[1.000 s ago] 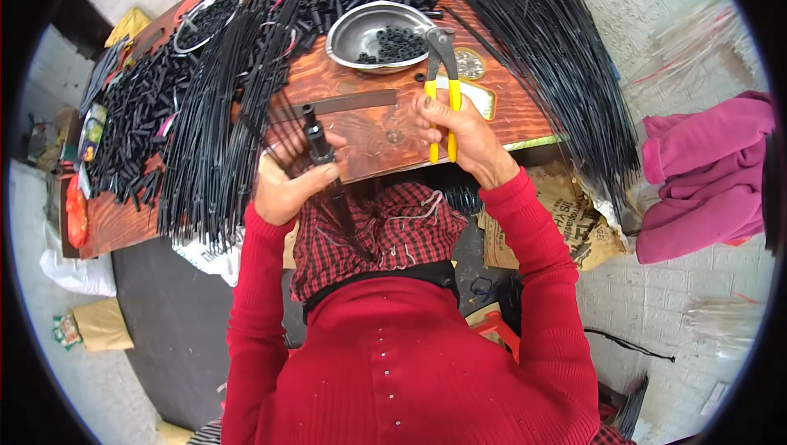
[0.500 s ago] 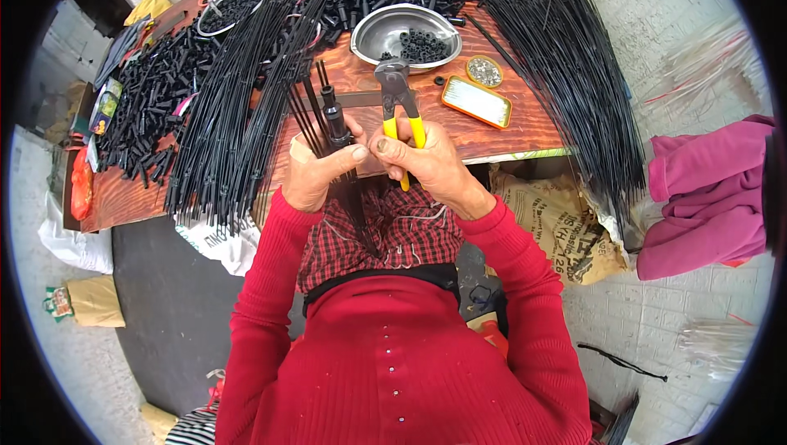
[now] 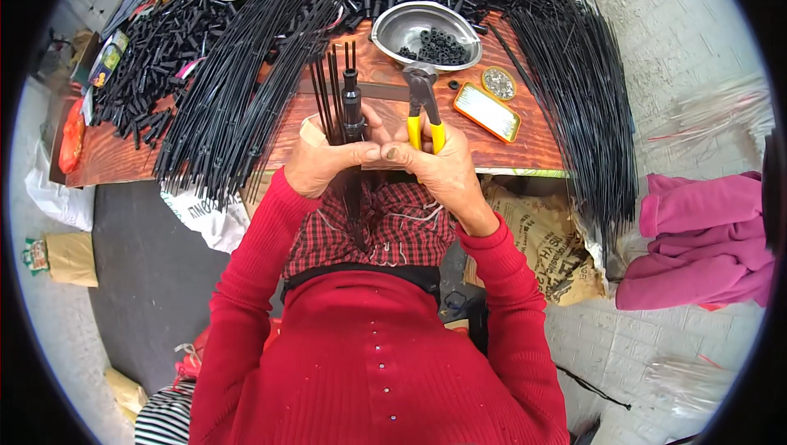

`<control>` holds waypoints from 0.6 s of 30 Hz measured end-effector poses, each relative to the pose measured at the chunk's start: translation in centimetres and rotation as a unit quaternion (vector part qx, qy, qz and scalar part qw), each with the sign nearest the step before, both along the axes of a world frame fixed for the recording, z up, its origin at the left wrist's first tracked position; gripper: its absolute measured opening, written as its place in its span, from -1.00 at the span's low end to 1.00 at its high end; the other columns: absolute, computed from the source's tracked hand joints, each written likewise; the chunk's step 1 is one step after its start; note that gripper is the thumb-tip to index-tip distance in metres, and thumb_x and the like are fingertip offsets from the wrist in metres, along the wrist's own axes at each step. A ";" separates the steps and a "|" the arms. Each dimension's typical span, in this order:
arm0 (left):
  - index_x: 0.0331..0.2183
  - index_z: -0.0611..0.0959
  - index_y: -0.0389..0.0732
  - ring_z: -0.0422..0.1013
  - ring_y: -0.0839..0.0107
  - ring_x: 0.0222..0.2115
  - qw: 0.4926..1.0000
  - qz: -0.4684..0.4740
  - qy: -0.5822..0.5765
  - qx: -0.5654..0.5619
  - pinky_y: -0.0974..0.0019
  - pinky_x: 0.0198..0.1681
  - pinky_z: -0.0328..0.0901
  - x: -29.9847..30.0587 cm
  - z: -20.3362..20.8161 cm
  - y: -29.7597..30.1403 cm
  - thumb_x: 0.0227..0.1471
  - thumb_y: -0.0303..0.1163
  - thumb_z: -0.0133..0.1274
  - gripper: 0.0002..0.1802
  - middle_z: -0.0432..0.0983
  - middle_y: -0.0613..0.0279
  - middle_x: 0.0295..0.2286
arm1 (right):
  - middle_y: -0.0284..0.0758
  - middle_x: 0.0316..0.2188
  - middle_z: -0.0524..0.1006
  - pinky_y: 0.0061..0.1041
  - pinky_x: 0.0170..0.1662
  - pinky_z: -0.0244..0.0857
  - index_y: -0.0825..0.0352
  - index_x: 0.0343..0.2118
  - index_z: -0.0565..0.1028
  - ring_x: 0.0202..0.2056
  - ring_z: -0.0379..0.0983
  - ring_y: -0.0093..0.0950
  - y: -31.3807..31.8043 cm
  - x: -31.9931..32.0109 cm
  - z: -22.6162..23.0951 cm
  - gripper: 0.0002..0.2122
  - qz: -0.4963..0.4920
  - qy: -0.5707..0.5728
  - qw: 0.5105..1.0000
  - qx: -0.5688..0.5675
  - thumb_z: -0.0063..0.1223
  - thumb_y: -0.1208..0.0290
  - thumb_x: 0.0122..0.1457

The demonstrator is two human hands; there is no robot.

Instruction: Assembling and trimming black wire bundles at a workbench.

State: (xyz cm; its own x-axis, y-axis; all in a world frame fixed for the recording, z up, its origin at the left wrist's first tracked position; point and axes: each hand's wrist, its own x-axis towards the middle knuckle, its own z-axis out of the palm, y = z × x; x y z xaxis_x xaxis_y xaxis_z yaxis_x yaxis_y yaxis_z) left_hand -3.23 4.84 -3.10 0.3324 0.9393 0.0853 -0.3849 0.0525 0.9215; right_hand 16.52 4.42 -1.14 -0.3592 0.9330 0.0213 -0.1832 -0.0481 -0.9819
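Note:
My left hand [image 3: 328, 158] is closed round several thin black rods [image 3: 321, 97] and a black stepped tube [image 3: 351, 101], which stand roughly upright. Below the hand, the rods' dark lower ends [image 3: 352, 211] come down over my lap. A pair of pliers [image 3: 421, 88] with a dark head and yellow handles is gripped in my right hand [image 3: 443, 170], head pointing away from me. My two thumb tips meet between the tube and the pliers. Whatever the right fingertips may pinch there is hidden.
Beyond my hands, a metal bowl [image 3: 385, 35] holds small black rings. Beside it are an open yellow tin [image 3: 508, 129] and a round tin of small metal bits [image 3: 498, 83]. Bundles of black rods [image 3: 238, 117] and heaps of black tubes [image 3: 156, 68] cover much of the wooden table [image 3: 115, 154].
The table and both hands sit slightly differently in the picture as the view shifts. My thumbs have come together, and the pliers' lower handle end no longer shows below my right hand.

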 end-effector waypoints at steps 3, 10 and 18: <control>-0.20 0.55 -0.27 0.50 0.52 -0.33 0.999 0.044 0.028 0.016 0.43 -0.21 0.41 0.1 -0.5 0.2 -0.11 -0.53 0.32 -0.62 0.59 0.23 -0.38 | -0.55 -0.57 0.44 -0.73 -0.49 0.13 0.34 -0.36 0.53 -0.54 0.27 -0.77 0.1 0.0 -0.9 -0.88 -0.059 -0.078 0.993 0.064 0.27 0.48 0.11; -0.24 0.56 -0.25 0.47 0.56 -0.35 0.997 0.058 0.042 0.038 0.45 -0.26 0.38 0.2 -0.6 0.3 -0.09 -0.47 0.33 -0.65 0.57 0.29 -0.39 | -0.56 -0.56 0.43 -0.68 -0.49 0.18 0.36 -0.30 0.57 -0.54 0.27 -0.76 -0.3 -0.3 -0.5 -0.90 -0.100 -0.121 0.981 0.111 0.23 0.52 0.14; -0.24 0.56 -0.25 0.45 0.58 -0.34 0.997 0.045 0.040 0.058 0.47 -0.24 0.35 -0.4 -0.8 0.7 -0.05 -0.45 0.30 -0.69 0.55 0.32 -0.37 | -0.28 -0.52 0.46 -0.54 -0.47 0.25 0.39 -0.30 0.58 -0.52 0.42 -0.51 0.6 0.0 -0.1 -0.79 -0.101 -0.214 0.893 0.383 0.25 0.67 -0.06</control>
State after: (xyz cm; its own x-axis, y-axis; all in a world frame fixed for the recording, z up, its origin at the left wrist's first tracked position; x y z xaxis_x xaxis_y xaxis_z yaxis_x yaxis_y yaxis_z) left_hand -3.59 5.55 -3.86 0.2573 0.9511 0.1711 -0.3083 -0.0871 0.9473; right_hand 16.48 4.97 -1.22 -0.3129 0.7504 0.5822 0.2880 0.6591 -0.6947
